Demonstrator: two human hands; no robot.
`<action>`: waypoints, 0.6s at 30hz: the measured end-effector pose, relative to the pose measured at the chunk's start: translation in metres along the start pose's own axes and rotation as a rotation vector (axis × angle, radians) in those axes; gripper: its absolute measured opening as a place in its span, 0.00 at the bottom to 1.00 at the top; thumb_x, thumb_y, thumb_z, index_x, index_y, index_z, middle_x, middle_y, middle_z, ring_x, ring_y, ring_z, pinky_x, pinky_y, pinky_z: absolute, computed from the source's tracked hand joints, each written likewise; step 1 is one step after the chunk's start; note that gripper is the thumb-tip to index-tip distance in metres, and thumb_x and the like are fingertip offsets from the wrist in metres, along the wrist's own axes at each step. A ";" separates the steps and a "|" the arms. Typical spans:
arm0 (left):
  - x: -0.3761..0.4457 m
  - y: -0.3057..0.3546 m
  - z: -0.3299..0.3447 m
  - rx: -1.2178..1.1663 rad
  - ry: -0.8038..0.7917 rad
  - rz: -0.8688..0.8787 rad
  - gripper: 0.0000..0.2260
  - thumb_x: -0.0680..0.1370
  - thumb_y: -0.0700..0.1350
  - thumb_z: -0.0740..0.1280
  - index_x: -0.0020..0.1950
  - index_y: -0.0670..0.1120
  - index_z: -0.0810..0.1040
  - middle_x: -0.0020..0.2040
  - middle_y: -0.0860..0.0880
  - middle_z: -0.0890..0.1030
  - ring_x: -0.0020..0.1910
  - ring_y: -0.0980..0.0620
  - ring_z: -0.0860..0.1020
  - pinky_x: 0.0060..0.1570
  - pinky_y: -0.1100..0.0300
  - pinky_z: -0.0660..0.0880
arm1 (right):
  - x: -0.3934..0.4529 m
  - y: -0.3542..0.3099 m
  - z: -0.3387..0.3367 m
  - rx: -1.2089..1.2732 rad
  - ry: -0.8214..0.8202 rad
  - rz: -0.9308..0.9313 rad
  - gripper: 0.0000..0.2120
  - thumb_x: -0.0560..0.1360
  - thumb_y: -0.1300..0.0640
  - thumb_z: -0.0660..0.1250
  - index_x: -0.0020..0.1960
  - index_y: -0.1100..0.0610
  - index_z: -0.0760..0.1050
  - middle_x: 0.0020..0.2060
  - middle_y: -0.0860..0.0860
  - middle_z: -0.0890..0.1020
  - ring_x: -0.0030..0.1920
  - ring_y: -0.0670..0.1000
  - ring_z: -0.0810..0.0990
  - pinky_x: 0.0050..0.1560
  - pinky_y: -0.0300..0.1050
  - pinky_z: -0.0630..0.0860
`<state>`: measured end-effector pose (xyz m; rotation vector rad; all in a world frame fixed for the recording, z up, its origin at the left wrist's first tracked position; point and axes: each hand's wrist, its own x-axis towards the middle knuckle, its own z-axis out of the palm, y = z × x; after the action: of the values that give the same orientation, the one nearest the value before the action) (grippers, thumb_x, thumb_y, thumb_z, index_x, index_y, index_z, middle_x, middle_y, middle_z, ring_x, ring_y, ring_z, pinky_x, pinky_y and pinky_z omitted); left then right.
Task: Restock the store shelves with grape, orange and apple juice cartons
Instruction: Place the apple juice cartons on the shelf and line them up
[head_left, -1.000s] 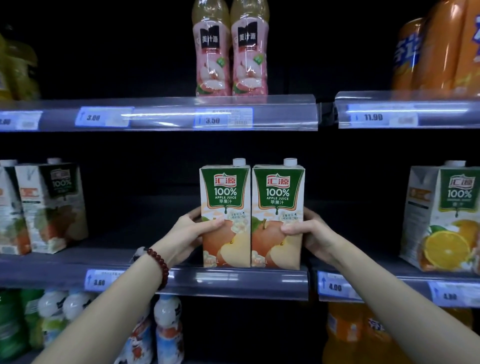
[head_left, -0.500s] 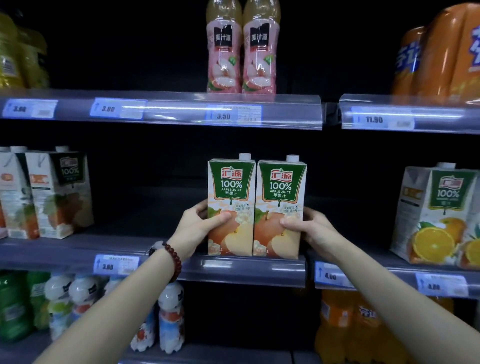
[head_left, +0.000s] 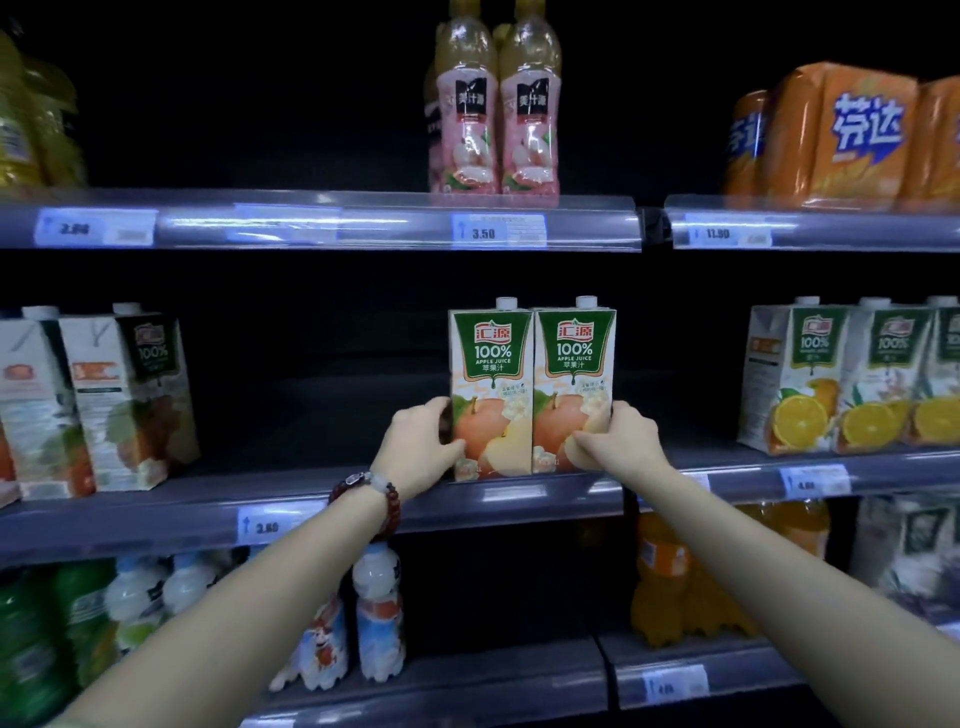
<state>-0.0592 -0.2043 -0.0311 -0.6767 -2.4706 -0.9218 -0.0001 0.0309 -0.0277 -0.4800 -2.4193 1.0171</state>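
Note:
Two apple juice cartons stand side by side, touching, at the front of the middle shelf (head_left: 311, 499). My left hand (head_left: 421, 441) grips the lower left side of the left apple carton (head_left: 491, 384). My right hand (head_left: 615, 441) grips the lower right corner of the right apple carton (head_left: 574, 384). Orange juice cartons (head_left: 841, 374) stand in a row at the right of the same shelf. Two cartons with a darker fruit picture (head_left: 124, 400) stand at its left, blurred.
Pink-labelled bottles (head_left: 496, 104) and wrapped orange soda packs (head_left: 841, 140) sit on the upper shelf (head_left: 363, 218). White bottles (head_left: 379, 613), green bottles and orange soda bottles (head_left: 670, 582) fill the lower shelf. The middle shelf is dark and bare between the carton groups.
Both hands have pushed the apple cartons further back onto the shelf and slid to the cartons' outer sides. My view has shifted left, showing more orange cartons.

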 end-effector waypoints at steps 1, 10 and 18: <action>-0.003 -0.002 -0.005 0.052 -0.023 0.028 0.18 0.72 0.46 0.69 0.62 0.48 0.76 0.50 0.50 0.82 0.48 0.51 0.80 0.50 0.56 0.79 | -0.007 -0.003 0.001 0.001 0.001 0.023 0.19 0.69 0.56 0.71 0.56 0.61 0.72 0.51 0.58 0.77 0.48 0.57 0.75 0.41 0.44 0.70; -0.041 -0.028 -0.063 0.265 -0.069 0.075 0.06 0.74 0.46 0.64 0.42 0.51 0.81 0.42 0.53 0.78 0.42 0.51 0.78 0.41 0.54 0.78 | -0.066 -0.052 0.037 -0.133 -0.098 -0.035 0.13 0.74 0.50 0.66 0.36 0.58 0.72 0.35 0.52 0.77 0.42 0.57 0.77 0.37 0.44 0.72; -0.087 -0.082 -0.130 0.294 -0.078 -0.102 0.06 0.72 0.44 0.63 0.41 0.50 0.80 0.40 0.50 0.82 0.40 0.48 0.80 0.41 0.57 0.77 | -0.104 -0.130 0.107 -0.200 -0.231 -0.197 0.10 0.70 0.54 0.69 0.46 0.59 0.81 0.43 0.55 0.83 0.47 0.57 0.81 0.50 0.49 0.80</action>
<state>-0.0097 -0.3734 -0.0266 -0.4983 -2.6571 -0.5565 0.0105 -0.1668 -0.0273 -0.1908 -2.7255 0.7870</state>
